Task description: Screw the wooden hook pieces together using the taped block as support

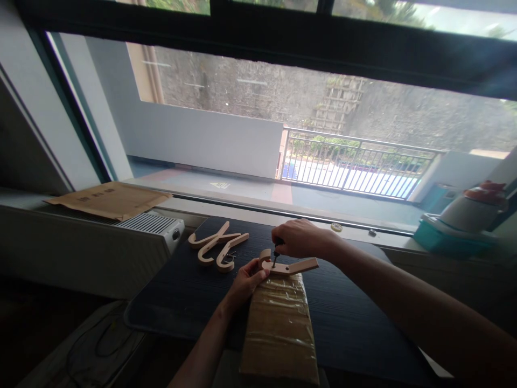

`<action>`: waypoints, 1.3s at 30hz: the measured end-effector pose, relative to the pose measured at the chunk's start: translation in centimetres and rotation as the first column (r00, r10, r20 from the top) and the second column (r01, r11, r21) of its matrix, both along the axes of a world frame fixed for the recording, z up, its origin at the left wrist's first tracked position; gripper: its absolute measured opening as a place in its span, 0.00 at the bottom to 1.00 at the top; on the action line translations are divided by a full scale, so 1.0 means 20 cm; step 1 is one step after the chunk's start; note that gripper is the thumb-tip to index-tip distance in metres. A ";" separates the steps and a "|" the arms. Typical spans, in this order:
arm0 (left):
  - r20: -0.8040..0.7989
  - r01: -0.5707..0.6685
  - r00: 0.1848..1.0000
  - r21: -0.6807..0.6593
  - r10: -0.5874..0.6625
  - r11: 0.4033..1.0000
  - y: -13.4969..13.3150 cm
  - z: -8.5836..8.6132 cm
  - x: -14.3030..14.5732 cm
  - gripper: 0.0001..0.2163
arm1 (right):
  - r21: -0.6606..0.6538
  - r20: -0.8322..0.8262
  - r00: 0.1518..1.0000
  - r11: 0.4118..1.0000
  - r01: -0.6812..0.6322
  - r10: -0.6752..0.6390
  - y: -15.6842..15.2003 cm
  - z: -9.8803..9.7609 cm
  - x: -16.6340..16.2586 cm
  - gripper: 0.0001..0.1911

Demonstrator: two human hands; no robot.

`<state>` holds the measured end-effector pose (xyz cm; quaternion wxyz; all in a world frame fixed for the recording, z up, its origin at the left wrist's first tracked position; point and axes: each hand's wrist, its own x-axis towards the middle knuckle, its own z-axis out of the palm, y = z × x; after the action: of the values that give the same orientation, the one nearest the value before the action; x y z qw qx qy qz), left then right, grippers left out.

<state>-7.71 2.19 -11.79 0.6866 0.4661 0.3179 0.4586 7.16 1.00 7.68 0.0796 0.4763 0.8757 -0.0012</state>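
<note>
Farthest left of the grip, an envelope [109, 200] lies on a heater [155, 225]. Nearer, just beyond the left hand's fingers, three loose hooks [220, 240] lie close together on the table [177, 293], with a few screws [231, 255] by the nearest one. The left hand [247, 279] pinches the curved end of the held hook [297, 267], which lies across the far end of a taped box [280, 337], its straight arm reaching right. Above it, the right hand [297, 237] is clenched around a driver [277, 252], upright, tip down at the hook. Beyond the right wrist sits a small roll [336, 227]; well to its right, a teal tub [450, 233].
</note>
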 end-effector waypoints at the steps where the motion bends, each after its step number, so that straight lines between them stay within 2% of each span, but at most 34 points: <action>1: 0.006 0.009 1.000 0.000 -0.009 1.000 0.00 0.00 0.00 0.19 | 0.005 0.009 1.000 1.000 -0.022 0.022 -0.01 0.01 -0.01 0.11; 6: 0.015 0.035 0.999 0.006 -0.035 0.999 0.00 -0.02 0.00 0.18 | -0.035 -0.006 0.996 0.995 -0.095 0.095 -0.01 0.02 0.00 0.11; 10: -0.068 0.028 0.997 0.091 -0.022 0.996 0.02 0.00 -0.01 0.20 | -0.034 -0.046 0.995 0.995 -0.090 0.088 0.01 -0.01 0.03 0.09; 16: -0.268 -0.113 0.940 0.340 0.211 0.934 0.02 0.12 0.00 0.19 | -0.018 -0.060 0.998 0.999 -0.028 0.027 0.01 -0.04 0.02 0.10; 19: -0.336 -0.157 0.894 0.385 0.296 0.909 0.00 0.15 0.04 0.21 | -0.017 -0.026 1.000 1.000 0.010 -0.010 0.00 -0.02 0.00 0.10; 23: -0.410 -0.192 0.822 0.453 0.394 0.871 -0.03 0.15 0.08 0.22 | -0.009 0.001 0.999 0.999 -0.050 0.050 -0.02 0.02 0.00 0.10; 27: -0.440 -0.213 0.756 0.536 0.486 0.817 -0.06 0.15 0.09 0.22 | -0.011 -0.007 0.996 0.996 -0.084 0.084 -0.02 0.01 0.02 0.11; 33: -0.434 -0.196 0.721 0.619 0.539 0.761 -0.06 0.11 0.09 0.23 | -0.027 -0.047 0.998 0.998 -0.050 0.049 0.00 -0.03 0.05 0.11; 36: -0.490 -0.115 0.645 0.697 0.586 0.708 -0.05 0.09 0.10 0.25 | -0.023 -0.058 0.998 1.000 -0.016 0.015 0.00 -0.03 0.06 0.12; 39: -0.513 -0.058 0.493 0.787 0.703 0.614 -0.08 0.10 0.09 0.26 | -0.014 -0.054 0.998 1.000 -0.018 0.017 0.00 -0.03 0.06 0.12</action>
<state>-5.95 0.64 -9.74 0.1154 0.7410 0.4971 0.4365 8.38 0.91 7.09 0.0595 0.4677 0.8816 -0.0194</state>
